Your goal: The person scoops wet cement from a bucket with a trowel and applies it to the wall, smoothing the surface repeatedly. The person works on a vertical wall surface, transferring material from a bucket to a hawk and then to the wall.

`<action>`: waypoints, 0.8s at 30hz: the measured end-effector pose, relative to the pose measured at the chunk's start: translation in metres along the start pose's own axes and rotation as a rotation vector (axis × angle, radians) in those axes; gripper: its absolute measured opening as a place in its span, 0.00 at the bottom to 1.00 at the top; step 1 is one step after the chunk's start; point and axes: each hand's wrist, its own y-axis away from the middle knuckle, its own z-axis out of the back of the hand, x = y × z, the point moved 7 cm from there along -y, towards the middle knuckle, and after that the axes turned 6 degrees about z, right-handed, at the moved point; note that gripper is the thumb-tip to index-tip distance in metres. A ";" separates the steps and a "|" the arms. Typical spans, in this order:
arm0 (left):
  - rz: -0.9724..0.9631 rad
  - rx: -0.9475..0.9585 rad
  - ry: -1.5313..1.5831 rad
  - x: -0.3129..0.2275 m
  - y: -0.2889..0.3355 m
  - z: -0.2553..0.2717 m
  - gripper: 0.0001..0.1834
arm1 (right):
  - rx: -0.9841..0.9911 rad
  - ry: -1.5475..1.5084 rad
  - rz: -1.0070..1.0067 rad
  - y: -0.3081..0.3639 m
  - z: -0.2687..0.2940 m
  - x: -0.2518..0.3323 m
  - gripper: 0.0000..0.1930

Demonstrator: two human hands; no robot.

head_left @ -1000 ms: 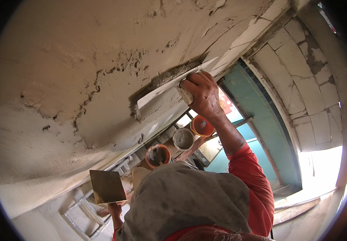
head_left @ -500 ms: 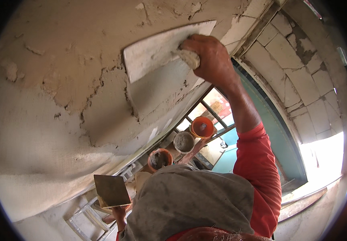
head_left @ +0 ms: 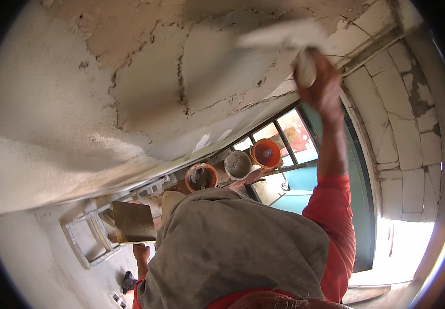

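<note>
Trowel (head_left: 287, 35) shifted rightward, gripped in right hand (head_left: 319, 82), extending up-left

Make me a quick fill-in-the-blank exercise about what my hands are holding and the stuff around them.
1. The raised hand gripping the trowel is the person's ____ one.
2. The sleeve on that arm is ____.
3. Below the wall, ____ round buckets stand in view.
4. The left hand holds a flat board, on the picture's ____ side of the buckets.

Missing words: right; red; three; left.
</note>
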 end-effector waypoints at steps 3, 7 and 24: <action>0.115 0.124 0.009 0.015 0.024 -0.018 0.29 | 0.199 -0.226 0.088 0.066 -0.079 0.060 0.20; 0.086 0.135 0.030 0.019 0.048 -0.033 0.27 | 0.410 -0.184 0.162 0.121 -0.176 0.109 0.14; -0.093 0.090 0.008 -0.006 -0.007 -0.022 0.19 | 0.072 -0.104 0.030 -0.013 -0.098 0.102 0.09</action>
